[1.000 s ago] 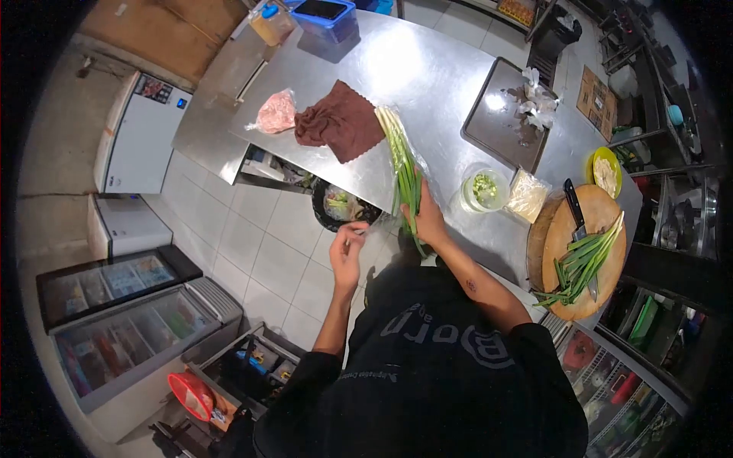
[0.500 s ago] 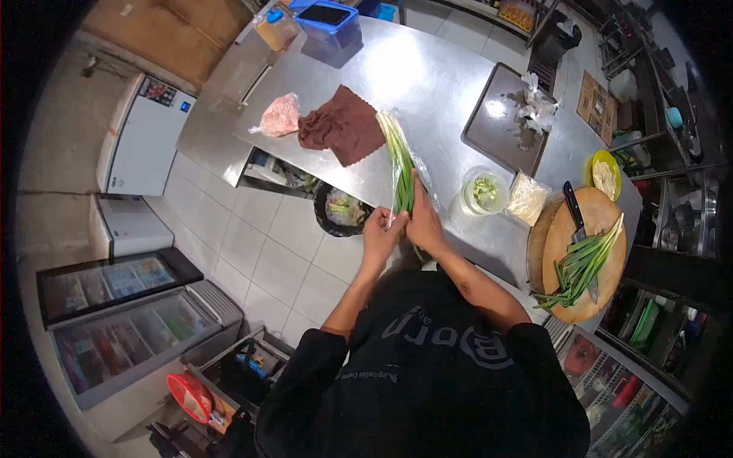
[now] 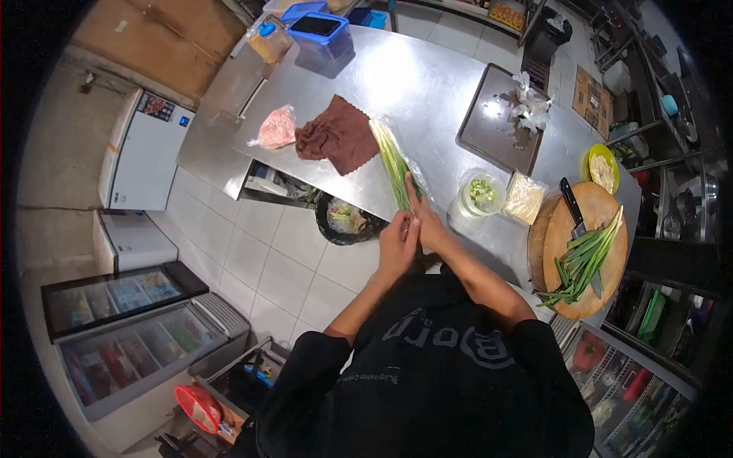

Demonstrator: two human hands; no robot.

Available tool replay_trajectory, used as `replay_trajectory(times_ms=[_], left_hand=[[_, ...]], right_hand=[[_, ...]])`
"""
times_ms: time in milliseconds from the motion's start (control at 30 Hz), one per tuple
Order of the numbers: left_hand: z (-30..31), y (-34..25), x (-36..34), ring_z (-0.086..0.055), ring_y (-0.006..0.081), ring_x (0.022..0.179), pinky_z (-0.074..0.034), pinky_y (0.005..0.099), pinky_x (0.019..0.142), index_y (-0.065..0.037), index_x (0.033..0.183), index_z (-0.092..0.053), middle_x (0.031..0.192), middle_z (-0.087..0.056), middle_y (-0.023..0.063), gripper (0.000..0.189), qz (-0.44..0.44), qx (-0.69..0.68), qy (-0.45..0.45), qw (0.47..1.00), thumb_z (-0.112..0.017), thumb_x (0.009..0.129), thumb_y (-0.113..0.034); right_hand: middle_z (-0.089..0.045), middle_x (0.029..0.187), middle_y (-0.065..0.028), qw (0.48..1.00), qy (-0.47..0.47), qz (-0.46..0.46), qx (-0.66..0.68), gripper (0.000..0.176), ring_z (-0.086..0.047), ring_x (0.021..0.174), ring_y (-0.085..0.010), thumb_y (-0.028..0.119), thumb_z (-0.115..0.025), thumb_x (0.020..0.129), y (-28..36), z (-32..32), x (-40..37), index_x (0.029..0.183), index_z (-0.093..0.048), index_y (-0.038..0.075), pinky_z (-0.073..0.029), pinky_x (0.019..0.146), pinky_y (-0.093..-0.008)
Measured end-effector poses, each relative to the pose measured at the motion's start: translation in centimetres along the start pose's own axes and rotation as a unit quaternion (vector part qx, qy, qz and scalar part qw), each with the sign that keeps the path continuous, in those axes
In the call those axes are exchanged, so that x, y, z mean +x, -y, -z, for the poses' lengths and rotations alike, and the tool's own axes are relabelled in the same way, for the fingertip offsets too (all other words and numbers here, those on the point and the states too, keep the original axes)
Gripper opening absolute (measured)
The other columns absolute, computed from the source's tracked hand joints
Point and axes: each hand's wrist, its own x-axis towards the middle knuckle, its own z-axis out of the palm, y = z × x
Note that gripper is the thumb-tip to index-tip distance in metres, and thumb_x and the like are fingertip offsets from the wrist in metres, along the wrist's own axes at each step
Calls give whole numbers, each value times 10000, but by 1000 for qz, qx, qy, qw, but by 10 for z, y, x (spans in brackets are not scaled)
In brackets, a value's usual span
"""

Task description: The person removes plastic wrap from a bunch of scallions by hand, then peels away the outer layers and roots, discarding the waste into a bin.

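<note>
A bundle of spring onions [image 3: 392, 156] in a clear plastic bag lies on the steel table by its near edge, white ends pointing away from me. My right hand [image 3: 429, 223] is closed on the green end from the right side, one finger stretched along the leaves. Close against it, my left hand [image 3: 398, 243] pinches the near end of the bag; the exact grip is partly hidden. Beyond the bundle's left side is a crumpled brown cloth [image 3: 340, 136]. To the right stands a clear tub [image 3: 482, 192] holding chopped green onion.
A round chopping board [image 3: 611, 259] at the right carries a knife [image 3: 571, 200] and more spring onions [image 3: 588, 263]. A dark tray [image 3: 489, 114], a yellow bowl [image 3: 592, 164] and a bag of pink meat [image 3: 276, 127] are on the table. Below its edge sits a black-lined bin [image 3: 330, 229].
Both hands have come closer together at the bag's near end, the left shifting slightly right and down. The view has tilted a little.
</note>
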Motion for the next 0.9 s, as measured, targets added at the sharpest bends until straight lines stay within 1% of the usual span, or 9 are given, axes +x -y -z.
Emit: replay_trajectory(times_ms=[100, 200, 233, 267, 333, 467, 533, 633, 900], left_hand=[[-4, -1, 2, -475, 47, 628, -387, 218, 561, 1, 976, -580, 676, -561, -16, 178, 46, -37, 6, 998, -580, 1033, -167], [-8, 6, 4, -493, 44, 665, -393, 226, 573, -6, 988, -587, 737, -592, -11, 204, 29, -120, -38, 992, -553, 1049, -198], [-4, 5, 5, -505, 45, 692, -398, 228, 584, -13, 992, -590, 768, -593, -12, 207, 53, -96, -12, 994, -548, 1053, -207], [-1, 4, 6, -517, 45, 719, -404, 230, 595, -21, 995, -594, 799, -594, -14, 211, 79, -72, 13, 994, -542, 1056, -216], [-3, 19, 5, -514, 46, 718, -403, 231, 589, -35, 998, -604, 805, -589, -13, 198, 68, -105, 8, 992, -546, 1054, -216], [2, 38, 3, -494, 59, 658, -398, 236, 547, -78, 993, -607, 808, -579, -14, 158, 137, -201, -7, 970, -559, 1044, -220], [2, 46, -4, -498, 69, 656, -402, 238, 532, -68, 984, -580, 802, -561, -12, 177, 197, -274, -59, 940, -569, 1039, -236], [-2, 59, -10, -514, 83, 649, -410, 243, 491, -69, 1003, -532, 829, -548, -3, 220, 280, -333, -111, 894, -595, 1026, -279], [11, 37, 5, -570, 122, 616, -496, 274, 482, -52, 1106, -515, 936, -578, 48, 382, 357, -292, -21, 887, -688, 971, -365]], right_hand=[[-181, 1581, -385, 995, 53, 88, 16, 1145, -339, 1423, -485, 189, -662, 860, -55, -4, 27, 1590, 220, 168, -357, 1126, -403], [-32, 1652, -305, 976, 160, 103, 103, 1179, -180, 1521, -368, 211, -669, 854, -19, 40, 15, 1563, 266, 108, -252, 1189, -365], [62, 1682, -208, 967, 219, 26, 130, 1135, -110, 1540, -274, 246, -660, 885, -26, 45, 14, 1580, 229, 119, -203, 1209, -344], [62, 1682, -208, 966, 220, 27, 131, 1135, -110, 1540, -274, 246, -660, 885, -23, 47, 12, 1580, 229, 119, -203, 1209, -344], [32, 1694, -157, 931, 239, -19, 275, 1002, -112, 1539, -231, 219, -607, 942, -16, 52, 7, 1611, 132, 119, -161, 1220, -331], [-24, 1697, -150, 958, 183, -20, 218, 865, -92, 1548, -227, 182, -552, 985, -16, 40, 0, 1628, 21, 103, -143, 1227, -338], [-262, 1620, -262, 992, 56, 68, 86, 826, -265, 1504, -375, 283, -536, 1000, -28, 21, 2, 1618, -39, 51, -242, 1205, -387], [-307, 1561, -331, 993, -57, 65, 75, 781, -368, 1419, -463, 290, -506, 1026, -17, 14, 1, 1603, -66, 2, -302, 1171, -437], [-470, 1331, -369, 987, -136, -83, -22, 662, -547, 1173, -518, 335, -497, 1040, 27, 5, -6, 1498, -311, -105, -447, 996, -514]])
